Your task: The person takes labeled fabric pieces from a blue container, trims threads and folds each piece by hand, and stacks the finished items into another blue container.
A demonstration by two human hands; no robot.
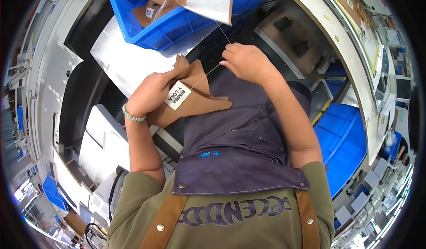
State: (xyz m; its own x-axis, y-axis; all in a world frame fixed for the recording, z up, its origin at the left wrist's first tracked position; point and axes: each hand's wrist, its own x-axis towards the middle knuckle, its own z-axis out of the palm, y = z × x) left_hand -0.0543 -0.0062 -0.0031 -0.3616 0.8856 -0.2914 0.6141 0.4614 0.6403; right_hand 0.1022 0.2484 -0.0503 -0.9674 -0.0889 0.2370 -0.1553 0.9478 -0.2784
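- Brown, leather-like pieces [202,100] are above the person's lap, bunched in the left hand [151,93], which grips them near the white label [178,95].
- Right hand [246,62] has its fingers curled and pinches a thin thread [206,75], which runs in a straight line from the label side.
- Thread seems also to go up from this hand toward a pale-faced piece [208,2] hanging over the rim of the blue bin [177,33]. If the hand pulls too far, I think it could drag that piece down, because both look connected.
- A hard pull might snap the thread or crease the pieces, since the left grip folds them.
- Loose brown corners rest near the apron [239,120]; they could slide off the lap if the left fingers relax.
- Bin wall limits movement upward. Silver surface [115,58] lies bare beyond the left hand, and to the right of the right hand there is some space before the brown board [288,31].
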